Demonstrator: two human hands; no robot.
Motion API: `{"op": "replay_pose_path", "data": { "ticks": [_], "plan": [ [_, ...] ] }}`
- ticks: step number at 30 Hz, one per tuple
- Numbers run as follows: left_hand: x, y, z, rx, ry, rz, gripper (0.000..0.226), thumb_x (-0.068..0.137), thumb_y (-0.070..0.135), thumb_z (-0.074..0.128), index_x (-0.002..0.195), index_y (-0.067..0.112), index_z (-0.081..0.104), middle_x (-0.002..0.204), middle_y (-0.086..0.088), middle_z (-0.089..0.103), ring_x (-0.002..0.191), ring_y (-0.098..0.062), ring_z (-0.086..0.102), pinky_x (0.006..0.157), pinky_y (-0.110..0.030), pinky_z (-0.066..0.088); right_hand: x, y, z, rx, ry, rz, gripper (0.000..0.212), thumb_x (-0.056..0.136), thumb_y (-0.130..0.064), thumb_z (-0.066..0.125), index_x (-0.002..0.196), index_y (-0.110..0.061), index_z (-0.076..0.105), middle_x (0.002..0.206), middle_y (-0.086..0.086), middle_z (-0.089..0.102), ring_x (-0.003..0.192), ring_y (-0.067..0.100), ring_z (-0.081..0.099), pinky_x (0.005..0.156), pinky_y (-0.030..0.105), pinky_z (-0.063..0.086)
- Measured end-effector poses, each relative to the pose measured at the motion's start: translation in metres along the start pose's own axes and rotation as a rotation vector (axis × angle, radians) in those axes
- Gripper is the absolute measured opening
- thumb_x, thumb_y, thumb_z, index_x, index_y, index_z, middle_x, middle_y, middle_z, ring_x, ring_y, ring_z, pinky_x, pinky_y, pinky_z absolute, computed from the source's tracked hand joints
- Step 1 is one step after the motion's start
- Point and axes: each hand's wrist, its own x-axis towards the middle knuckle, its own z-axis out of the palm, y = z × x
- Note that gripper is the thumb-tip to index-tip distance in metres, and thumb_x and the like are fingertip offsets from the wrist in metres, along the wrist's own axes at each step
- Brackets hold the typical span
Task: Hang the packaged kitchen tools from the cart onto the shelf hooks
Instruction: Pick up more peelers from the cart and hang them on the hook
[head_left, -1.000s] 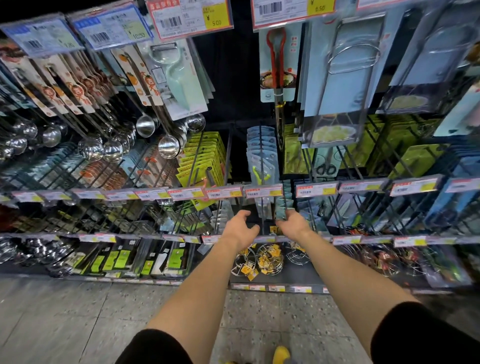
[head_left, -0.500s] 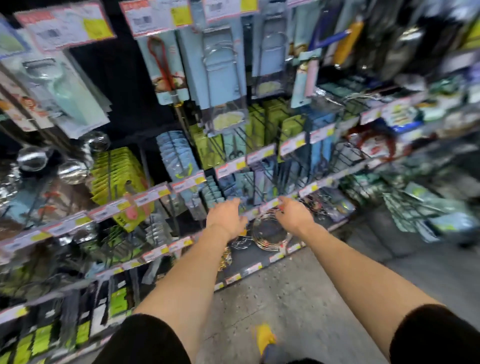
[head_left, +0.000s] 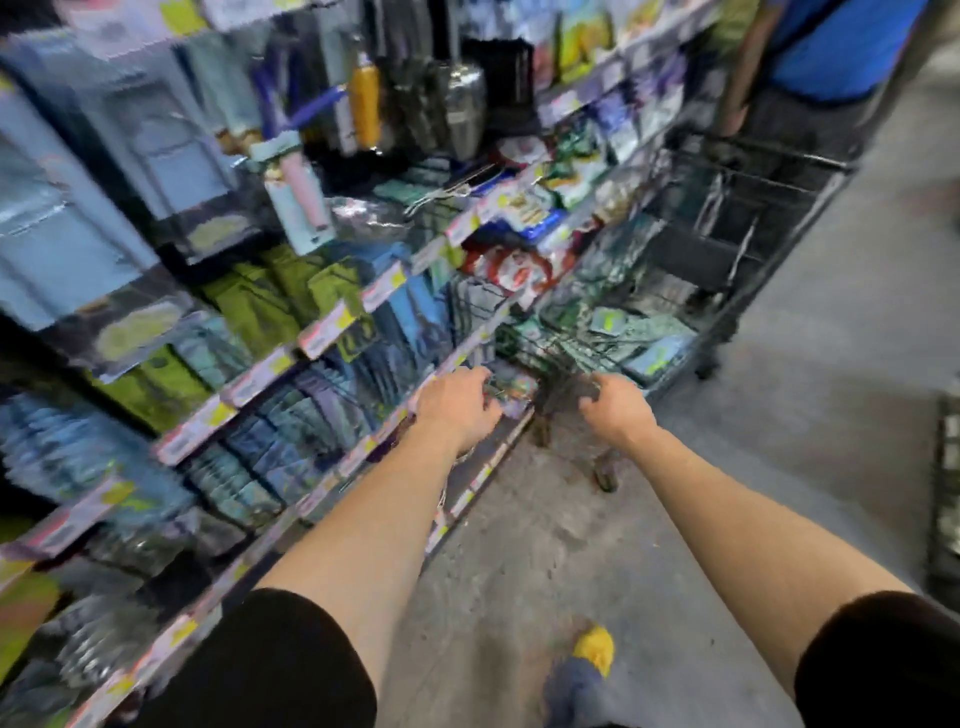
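The picture is blurred by motion. A dark wire cart (head_left: 769, 171) stands at the right beside the shelving, with several light blue and green packaged tools (head_left: 644, 332) lying in its bottom. Both my arms reach toward its near end. My left hand (head_left: 457, 405) hovers by the shelf edge with fingers curled and nothing clearly in it. My right hand (head_left: 615, 408) is just short of the cart's near rim, fingers bent and apart, holding nothing. The shelf hooks (head_left: 332, 322) on the left carry rows of blue and green packages behind price tags.
A person in a blue top (head_left: 836, 47) stands behind the cart's far end. A black crate (head_left: 945, 493) sits on the grey floor at the right edge. My yellow shoe (head_left: 595, 649) shows at the bottom. Hanging utensils fill the upper shelf.
The view has swung right from the hooks to the cart. Both hands left the hooks and moved toward the cart's near end.
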Motion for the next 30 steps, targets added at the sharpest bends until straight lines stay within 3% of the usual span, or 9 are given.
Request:
{"op": "replay_pose_path", "data": {
  "ticks": [4, 9, 14, 19, 22, 27, 30],
  "plan": [
    [0.074, 0.062, -0.001, 0.027, -0.053, 0.050, 0.050, 0.098, 0.043, 0.051, 0.143, 0.022, 0.048, 0.120, -0.008, 0.066, 0.097, -0.030, 0.068, 0.079, -0.042, 0.057, 0.049, 0.048, -0.044, 0.059, 0.036, 0.095, 0.053, 0.096, -0.027, 0.056, 0.144, -0.007, 0.047, 0.137, 0.015, 0.059, 0.120, 0.034, 0.059, 0.097, 0.040, 0.051],
    [0.150, 0.133, 0.002, 0.129, -0.051, 0.108, 0.052, 0.099, 0.043, 0.048, 0.146, 0.021, 0.046, 0.131, -0.007, 0.063, 0.110, -0.033, 0.064, 0.087, -0.046, 0.055, 0.104, 0.098, -0.094, 0.079, 0.030, 0.158, 0.058, 0.098, -0.022, 0.051, 0.153, -0.012, 0.036, 0.142, 0.012, 0.055, 0.116, 0.031, 0.061, 0.087, 0.036, 0.049],
    [0.212, 0.184, 0.010, 0.175, -0.076, 0.157, 0.051, 0.099, 0.043, 0.048, 0.144, 0.019, 0.048, 0.127, -0.007, 0.064, 0.110, -0.032, 0.063, 0.089, -0.046, 0.053, 0.154, 0.134, -0.126, 0.090, 0.053, 0.176, 0.056, 0.098, -0.022, 0.051, 0.151, -0.009, 0.039, 0.145, 0.012, 0.054, 0.127, 0.031, 0.056, 0.098, 0.035, 0.047],
    [0.274, 0.212, 0.021, 0.195, -0.099, 0.185, 0.055, 0.098, 0.045, 0.048, 0.145, 0.017, 0.047, 0.136, -0.009, 0.062, 0.121, -0.033, 0.060, 0.097, -0.047, 0.049, 0.203, 0.161, -0.136, 0.149, 0.031, 0.221, 0.060, 0.098, -0.025, 0.052, 0.154, -0.014, 0.036, 0.138, 0.012, 0.060, 0.115, 0.030, 0.063, 0.091, 0.036, 0.052],
    [0.313, 0.222, 0.030, 0.213, -0.118, 0.213, 0.054, 0.100, 0.044, 0.047, 0.146, 0.014, 0.046, 0.139, -0.011, 0.059, 0.125, -0.033, 0.058, 0.100, -0.047, 0.047, 0.234, 0.175, -0.137, 0.155, 0.041, 0.236, 0.058, 0.095, -0.023, 0.051, 0.151, -0.012, 0.039, 0.147, 0.012, 0.052, 0.127, 0.032, 0.056, 0.100, 0.038, 0.049],
    [0.397, 0.231, 0.046, 0.252, -0.178, 0.253, 0.044, 0.099, 0.042, 0.049, 0.134, 0.015, 0.052, 0.125, -0.011, 0.064, 0.112, -0.033, 0.063, 0.090, -0.044, 0.052, 0.307, 0.191, -0.139, 0.128, 0.004, 0.285, 0.056, 0.097, -0.022, 0.049, 0.151, -0.013, 0.039, 0.143, 0.014, 0.055, 0.120, 0.031, 0.060, 0.095, 0.038, 0.052],
    [0.457, 0.235, 0.051, 0.239, -0.212, 0.258, 0.041, 0.098, 0.041, 0.050, 0.131, 0.016, 0.052, 0.125, -0.011, 0.064, 0.113, -0.033, 0.062, 0.088, -0.044, 0.050, 0.360, 0.198, -0.141, 0.106, -0.008, 0.315, 0.057, 0.096, -0.022, 0.050, 0.151, -0.010, 0.039, 0.148, 0.014, 0.051, 0.132, 0.032, 0.051, 0.103, 0.039, 0.047]
  ]
}}
